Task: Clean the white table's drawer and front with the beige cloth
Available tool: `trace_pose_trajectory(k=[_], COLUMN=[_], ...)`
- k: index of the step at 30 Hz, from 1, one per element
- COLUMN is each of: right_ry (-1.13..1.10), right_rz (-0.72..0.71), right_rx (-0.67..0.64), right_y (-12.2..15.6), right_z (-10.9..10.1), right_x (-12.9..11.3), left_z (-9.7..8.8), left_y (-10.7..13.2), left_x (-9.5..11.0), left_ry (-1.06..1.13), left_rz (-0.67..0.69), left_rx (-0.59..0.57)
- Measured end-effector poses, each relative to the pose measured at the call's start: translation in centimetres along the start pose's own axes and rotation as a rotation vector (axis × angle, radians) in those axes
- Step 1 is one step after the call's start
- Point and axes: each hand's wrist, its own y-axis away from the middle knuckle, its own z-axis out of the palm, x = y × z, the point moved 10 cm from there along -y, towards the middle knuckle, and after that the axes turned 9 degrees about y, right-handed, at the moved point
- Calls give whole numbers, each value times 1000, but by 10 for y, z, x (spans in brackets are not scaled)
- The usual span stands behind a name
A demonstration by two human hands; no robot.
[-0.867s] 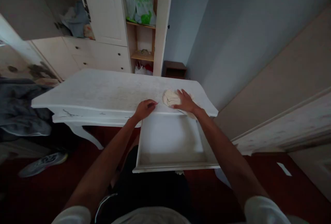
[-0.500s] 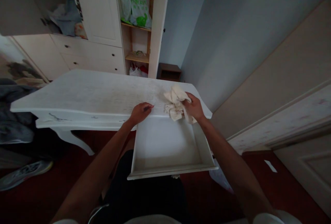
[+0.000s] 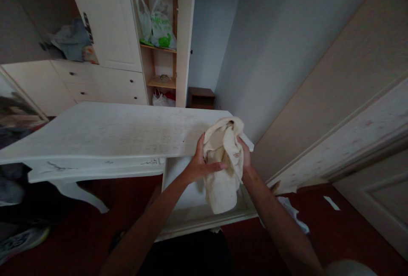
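Observation:
A crumpled cream cloth [image 3: 221, 165] hangs in the air above the open white drawer [image 3: 191, 218] of a white table [image 3: 105, 129]. My left hand [image 3: 199, 166] grips its left side with the thumb across the front. On the cloth's right side, my right hand [image 3: 244, 157] holds the fabric, its fingers partly hidden behind the folds. The cloth's lower end dangles into the drawer opening. What I can see of the drawer's inside is bare white.
A white wardrobe [image 3: 105, 25] with open shelves holding plastic bags [image 3: 156, 23] stands behind the table. A small dark stool [image 3: 200, 96] sits by the grey wall. A leaning white panel [image 3: 350, 110] fills the right. Dark clothes and a shoe [image 3: 19, 240] lie on the red floor at the left.
My right hand lifted the cloth off the tabletop. My left hand left the table edge and took hold of the cloth too. Both now hold it over the drawer.

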Motion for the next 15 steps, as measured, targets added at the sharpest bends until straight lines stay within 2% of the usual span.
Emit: trace_pose_trajectory(k=[2, 4, 6, 8, 9, 10, 11, 13, 15], right_ry=[47, 159, 274, 321, 312, 284, 241, 136, 53], right_rz=[-63, -121, -137, -117, -102, -86, -68, -17, 42], right_rx=[-27, -28, 3, -9, -47, -101, -153, -178, -100], right_y=[8, 22, 39, 56, 64, 71, 76, 80, 76], right_z=[14, 16, 5, -8, -11, -12, -11, -15, -26], right_x=[1, 4, 10, 21, 27, 33, 37, 44, 48], left_z=[9, 5, -8, -22, -23, -17, -5, 33, 67], left_y=[1, 4, 12, 26, 34, 39, 41, 40, 45], left_x=[-14, -30, -39, -35, -31, -28, -27, -31, -35], left_ry=[54, 115, 133, 63, 13, -32, -63, -57, 14], left_rz=[-50, -97, -76, 18, 66, 98, 105, 55, -50], left_rx=[91, 203, 349, 507, 552, 541, 461, 172, -117])
